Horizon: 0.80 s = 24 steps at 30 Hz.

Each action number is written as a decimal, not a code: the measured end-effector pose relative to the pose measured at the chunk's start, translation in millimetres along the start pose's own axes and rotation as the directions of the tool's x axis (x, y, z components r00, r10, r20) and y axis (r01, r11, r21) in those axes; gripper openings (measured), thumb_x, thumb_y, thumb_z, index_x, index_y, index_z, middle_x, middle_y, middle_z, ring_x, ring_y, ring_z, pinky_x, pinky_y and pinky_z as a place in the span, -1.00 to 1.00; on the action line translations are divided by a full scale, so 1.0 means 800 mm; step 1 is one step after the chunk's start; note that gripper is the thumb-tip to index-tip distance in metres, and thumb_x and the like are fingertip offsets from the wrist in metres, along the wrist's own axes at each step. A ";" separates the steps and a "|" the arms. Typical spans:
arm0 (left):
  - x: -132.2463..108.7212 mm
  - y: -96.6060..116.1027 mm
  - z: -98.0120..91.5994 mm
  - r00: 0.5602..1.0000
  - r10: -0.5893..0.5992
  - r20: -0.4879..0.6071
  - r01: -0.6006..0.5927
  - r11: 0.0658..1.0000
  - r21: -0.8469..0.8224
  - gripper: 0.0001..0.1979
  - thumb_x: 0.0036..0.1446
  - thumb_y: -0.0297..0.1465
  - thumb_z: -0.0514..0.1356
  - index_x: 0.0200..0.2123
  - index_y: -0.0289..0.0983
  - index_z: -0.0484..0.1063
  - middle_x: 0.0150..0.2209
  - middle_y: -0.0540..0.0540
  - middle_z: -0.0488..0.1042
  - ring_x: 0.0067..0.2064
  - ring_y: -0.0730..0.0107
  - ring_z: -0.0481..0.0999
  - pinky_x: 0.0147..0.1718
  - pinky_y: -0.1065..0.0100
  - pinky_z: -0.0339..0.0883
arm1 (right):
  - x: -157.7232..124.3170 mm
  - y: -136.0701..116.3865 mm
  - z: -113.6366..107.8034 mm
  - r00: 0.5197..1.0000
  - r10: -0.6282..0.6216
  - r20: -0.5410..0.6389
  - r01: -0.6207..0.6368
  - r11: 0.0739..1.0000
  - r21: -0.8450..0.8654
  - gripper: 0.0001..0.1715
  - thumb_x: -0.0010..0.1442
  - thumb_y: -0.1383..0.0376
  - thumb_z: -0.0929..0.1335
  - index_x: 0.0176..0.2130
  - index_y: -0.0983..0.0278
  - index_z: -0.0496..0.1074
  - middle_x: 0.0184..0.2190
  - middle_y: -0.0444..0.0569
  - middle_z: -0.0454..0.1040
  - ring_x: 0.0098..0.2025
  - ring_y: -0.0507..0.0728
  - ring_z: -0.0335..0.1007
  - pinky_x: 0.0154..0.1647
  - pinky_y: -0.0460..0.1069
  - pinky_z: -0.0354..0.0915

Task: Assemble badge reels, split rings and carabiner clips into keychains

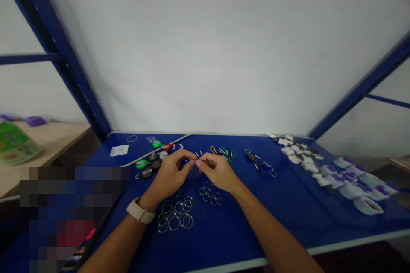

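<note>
Over the middle of the blue table, my left hand [174, 170] and my right hand [219, 172] meet at the fingertips. Both are closed in a pinch, and whatever small thing lies between them is hidden. A bit of something blue [185, 162] shows inside the curl of my left hand; I cannot tell if it is held. Large metal split rings [174, 222] lie below my left hand, smaller rings [214, 199] below my right. Behind the hands are coloured carabiners [223, 152]. Round retractable reels [156, 165] in black, green and red are piled to the left.
Assembled reels with clips and rings [259, 163] lie right of my hands. Rolls of white tape [368, 205] and white pieces [301, 153] line the right side. A cable [144, 156] crosses the back left, near a white paper [119, 150]. A green-labelled bottle [17, 143] is far left.
</note>
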<state>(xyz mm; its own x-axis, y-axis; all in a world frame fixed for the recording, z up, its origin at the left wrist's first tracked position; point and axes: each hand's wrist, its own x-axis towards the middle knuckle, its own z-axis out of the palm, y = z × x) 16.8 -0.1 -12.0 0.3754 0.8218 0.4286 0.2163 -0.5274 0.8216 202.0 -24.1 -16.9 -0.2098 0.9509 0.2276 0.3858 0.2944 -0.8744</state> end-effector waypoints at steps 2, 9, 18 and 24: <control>-0.001 0.001 0.000 1.000 0.007 0.020 -0.007 1.000 0.018 -0.89 0.23 -0.43 0.19 -0.23 -0.26 0.52 -0.27 -0.08 0.57 -0.24 0.31 0.52 -0.25 0.31 0.35 | 0.000 -0.001 0.000 1.000 -0.006 0.011 0.006 1.000 0.002 -0.70 0.31 0.11 0.32 -0.32 0.27 0.46 -0.57 -0.18 0.33 -0.54 0.00 0.20 -0.48 -0.08 0.13; -0.001 0.000 0.000 0.999 0.033 0.025 -0.034 0.998 0.054 -0.90 0.25 -0.42 0.17 -0.22 -0.25 0.50 -0.28 -0.07 0.55 -0.25 0.33 0.50 -0.24 0.31 0.36 | -0.002 -0.006 -0.004 0.998 -0.058 0.030 0.057 0.998 0.010 -0.80 0.29 0.23 0.31 -0.31 0.27 0.45 -0.54 -0.17 0.38 -0.53 -0.01 0.25 -0.48 -0.09 0.16; 0.000 -0.006 0.001 0.997 -0.032 0.064 0.042 0.987 -0.155 -0.86 0.27 -0.34 0.17 -0.19 -0.27 0.49 -0.28 -0.11 0.54 -0.22 0.30 0.52 -0.19 0.29 0.41 | -0.004 -0.015 -0.004 0.998 -0.025 0.051 0.011 0.965 0.262 -0.72 0.24 0.12 0.36 -0.39 0.26 0.41 -0.55 -0.16 0.43 -0.58 -0.03 0.32 -0.53 -0.10 0.23; 0.001 -0.002 0.002 0.988 -0.062 0.141 0.096 0.965 -0.245 -0.85 0.25 -0.32 0.21 -0.25 -0.29 0.49 -0.29 -0.11 0.55 -0.22 0.29 0.53 -0.19 0.28 0.41 | -0.006 -0.016 0.001 0.999 -0.023 0.040 0.011 0.960 0.279 -0.62 0.21 0.04 0.40 -0.45 0.27 0.40 -0.59 -0.15 0.43 -0.59 -0.03 0.30 -0.53 -0.09 0.24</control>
<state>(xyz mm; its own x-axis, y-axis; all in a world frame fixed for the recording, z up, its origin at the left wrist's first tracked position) 17.9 0.9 -13.4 0.4846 0.8143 0.3196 0.0235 -0.3774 0.9258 197.1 -32.5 -6.8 -0.2540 0.9393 0.2306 0.1173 0.2666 -0.9567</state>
